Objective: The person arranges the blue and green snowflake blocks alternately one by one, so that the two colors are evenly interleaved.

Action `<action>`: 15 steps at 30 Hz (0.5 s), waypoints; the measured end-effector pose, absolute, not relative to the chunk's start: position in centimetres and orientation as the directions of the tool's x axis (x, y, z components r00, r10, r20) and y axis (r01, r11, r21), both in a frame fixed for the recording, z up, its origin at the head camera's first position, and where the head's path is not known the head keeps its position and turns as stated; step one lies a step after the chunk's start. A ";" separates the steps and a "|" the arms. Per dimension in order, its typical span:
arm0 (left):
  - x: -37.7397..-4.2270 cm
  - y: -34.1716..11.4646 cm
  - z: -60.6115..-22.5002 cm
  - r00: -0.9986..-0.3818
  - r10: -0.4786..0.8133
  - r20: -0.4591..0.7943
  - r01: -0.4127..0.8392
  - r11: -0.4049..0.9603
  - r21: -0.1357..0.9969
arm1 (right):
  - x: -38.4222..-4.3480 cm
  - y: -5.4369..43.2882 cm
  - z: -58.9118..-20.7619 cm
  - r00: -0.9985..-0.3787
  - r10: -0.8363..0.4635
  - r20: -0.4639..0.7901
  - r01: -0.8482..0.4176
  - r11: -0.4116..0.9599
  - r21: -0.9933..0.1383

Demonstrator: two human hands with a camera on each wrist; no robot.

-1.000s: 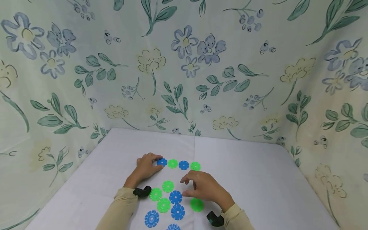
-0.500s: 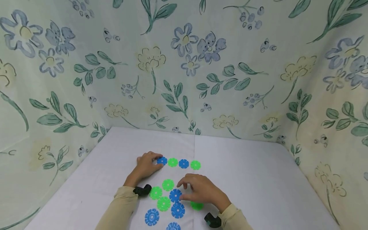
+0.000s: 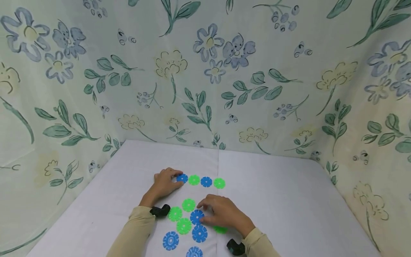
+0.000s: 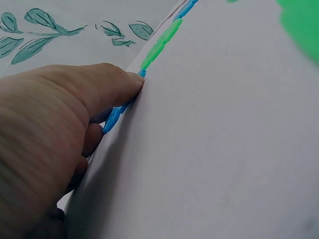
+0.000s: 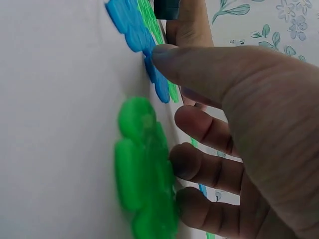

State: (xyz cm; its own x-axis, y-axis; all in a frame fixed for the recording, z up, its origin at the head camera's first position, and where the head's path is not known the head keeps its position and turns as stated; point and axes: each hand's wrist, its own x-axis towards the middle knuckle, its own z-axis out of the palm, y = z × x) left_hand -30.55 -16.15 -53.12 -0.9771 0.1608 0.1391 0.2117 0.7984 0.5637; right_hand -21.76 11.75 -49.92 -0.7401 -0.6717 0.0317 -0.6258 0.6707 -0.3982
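Notched plastic snowflake discs, blue and green, lie flat on a white tabletop. My left hand (image 3: 163,182) pinches the blue snowflake disc (image 3: 183,178) at the left end of the far row; its thumb (image 4: 130,83) presses the near edge in the left wrist view. That row continues right with a green disc (image 3: 194,180), a blue disc (image 3: 206,181) and a green disc (image 3: 219,183). Lower down, my right hand (image 3: 226,212) has thumb and index finger at the edges of another blue snowflake disc (image 3: 196,217). Its other fingers curl loosely above a green disc (image 5: 144,169).
Around the right hand lie more discs: a green one (image 3: 188,205) above, a green one (image 3: 184,226) to the left, a blue one (image 3: 199,233) below. Ridged blue discs (image 3: 170,241) sit nearer. A floral curtain (image 3: 205,71) stands behind the white table (image 3: 273,192).
My right hand has moved left and slightly nearer, its thumb and index finger coming to the blue disc. The left hand stays on its disc in the far row.
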 end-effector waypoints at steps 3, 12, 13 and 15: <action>-30.6 -16.0 -53.0 -0.978 0.159 0.135 0.208 0.801 0.562 | -21.8 11.8 -50.0 -0.727 -0.686 0.025 -0.635 0.658 -0.405; -30.7 -16.0 -53.0 -0.979 0.155 0.130 0.202 0.810 0.551 | -22.2 12.2 -50.2 -0.722 -0.691 -0.002 -0.623 0.652 -0.431; -30.7 -16.0 -53.0 -0.980 0.155 0.128 0.200 0.809 0.552 | -22.2 12.2 -50.3 -0.721 -0.693 -0.003 -0.622 0.649 -0.437; -30.7 -16.0 -53.0 -0.980 0.154 0.125 0.198 0.808 0.555 | -22.2 12.2 -50.4 -0.718 -0.696 0.000 -0.623 0.644 -0.444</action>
State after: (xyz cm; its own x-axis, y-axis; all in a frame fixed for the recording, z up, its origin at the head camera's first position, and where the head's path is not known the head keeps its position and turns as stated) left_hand -30.70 -16.04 -53.03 -0.9801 0.1541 0.1254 0.1980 0.8083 0.5545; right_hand -22.24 12.19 -50.43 -0.7185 -0.6956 -0.0004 -0.6232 0.6440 -0.4437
